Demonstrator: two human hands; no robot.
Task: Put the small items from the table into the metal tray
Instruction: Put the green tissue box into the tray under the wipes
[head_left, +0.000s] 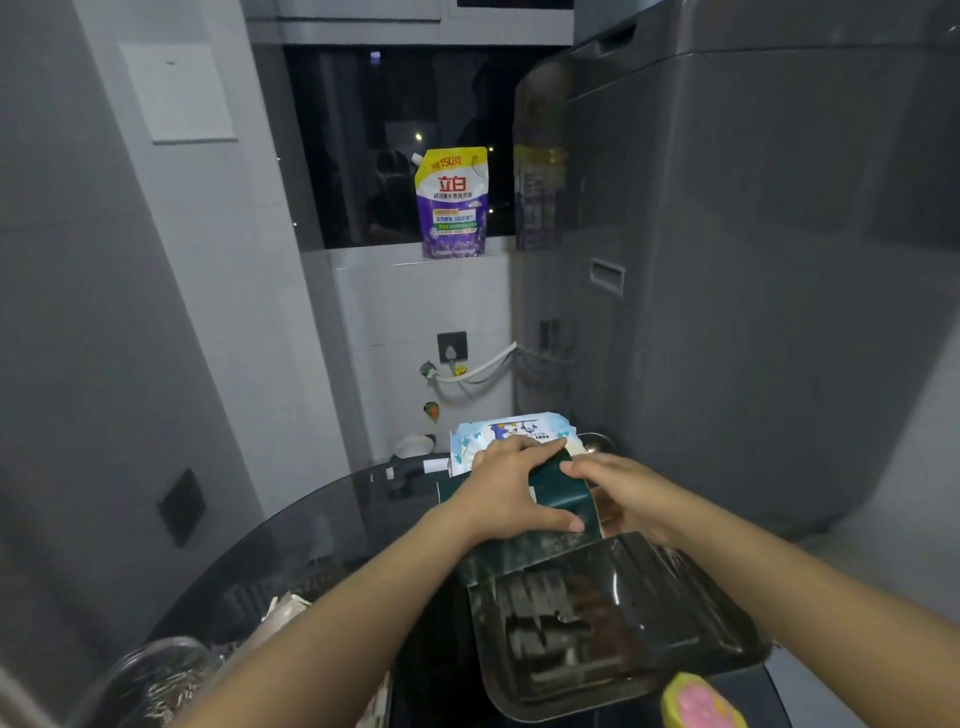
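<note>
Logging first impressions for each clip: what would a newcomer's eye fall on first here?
The bright purple-and-yellow detergent pouch standing on the white window ledge, against the dark window. Next, centre frame, the left hand and right hand both gripping a dark green flat packet just beyond the shiny rectangular metal tray, with a white-and-blue wipes pack behind.

Our hands: left hand (511, 491) and right hand (626, 493) both grip a dark green packet (563, 486).
Our tray: metal tray (670, 566) sits just below the packet, on the dark table (311, 525).
</note>
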